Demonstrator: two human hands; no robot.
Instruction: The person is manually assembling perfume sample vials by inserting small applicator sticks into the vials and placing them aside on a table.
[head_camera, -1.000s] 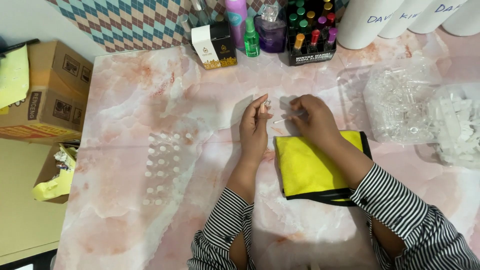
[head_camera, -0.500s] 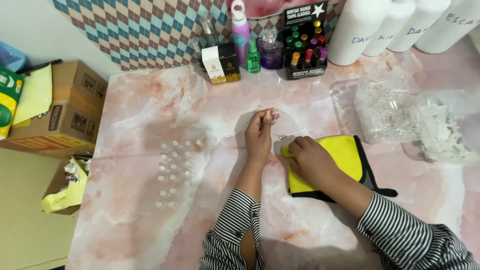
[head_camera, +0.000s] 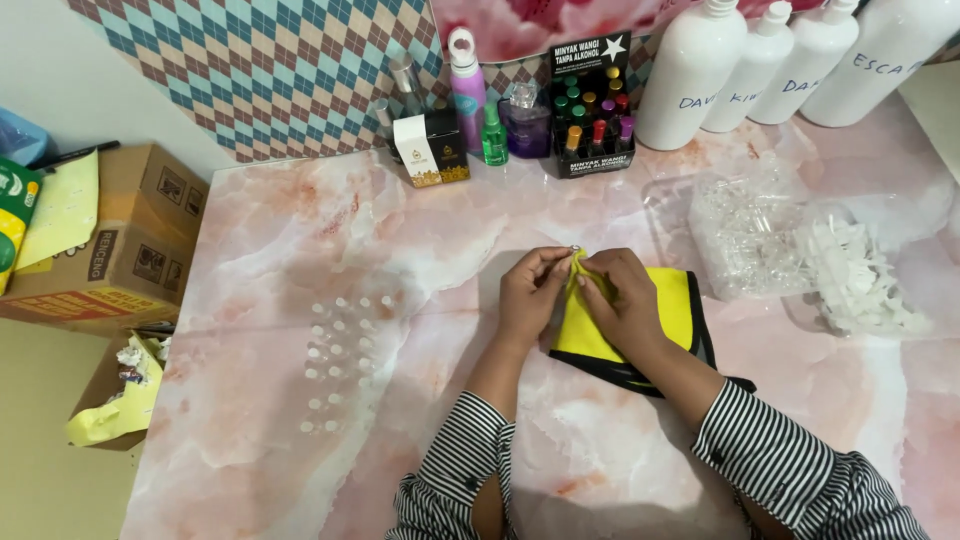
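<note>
- The left hand (head_camera: 528, 292) rests on the marble-patterned table (head_camera: 300, 250), fingers closed in a pinch on a small clear vial (head_camera: 574, 250) with a metal top.
- The vial sits at the fingertips of both hands, at the upper left corner of the yellow cloth (head_camera: 672, 300), near the centre of the table.
- The right hand (head_camera: 622, 300) lies on the yellow cloth, fingers pressed together and gripping a fold of the cloth against the vial.
- The yellow cloth has a black edge and lies flat on the table under the right hand and forearm.
- Both forearms wear black-and-white striped sleeves (head_camera: 770, 465).
- A group of small clear vials (head_camera: 340, 360) stands in rows on the table, left of the left hand and well apart from it.
- Clear plastic bags (head_camera: 745, 235) holding small clear and white parts lie to the right of the cloth.
- Bottles (head_camera: 467, 85), a rack of small coloured vials (head_camera: 592, 125) and four white pump bottles (head_camera: 700, 80) stand along the back edge.
- A cardboard box (head_camera: 130, 240) sits beside the table on the left.
</note>
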